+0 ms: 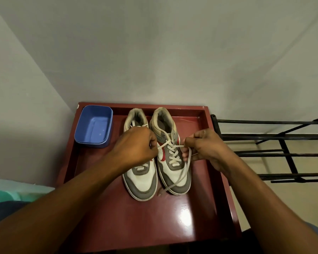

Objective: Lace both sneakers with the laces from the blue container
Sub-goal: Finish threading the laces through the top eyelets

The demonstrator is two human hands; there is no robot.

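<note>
Two white, grey and red sneakers stand side by side on a dark red table (128, 217), toes toward me. The right sneaker (173, 156) carries a white lace (173, 149) crossed through its eyelets. My left hand (136, 145) grips one end of that lace at the shoe's left side, and it covers the middle of the left sneaker (140, 182). My right hand (206, 147) pinches the other end on the right; a loose length hangs down across the toe. The blue container (94, 125) sits at the table's back left with nothing visible inside.
A black metal rack (275, 149) stands just right of the table. Grey walls close in behind and to the left. A teal object (6, 195) lies low on the left. The table has a raised rim (207, 114) along its back and sides.
</note>
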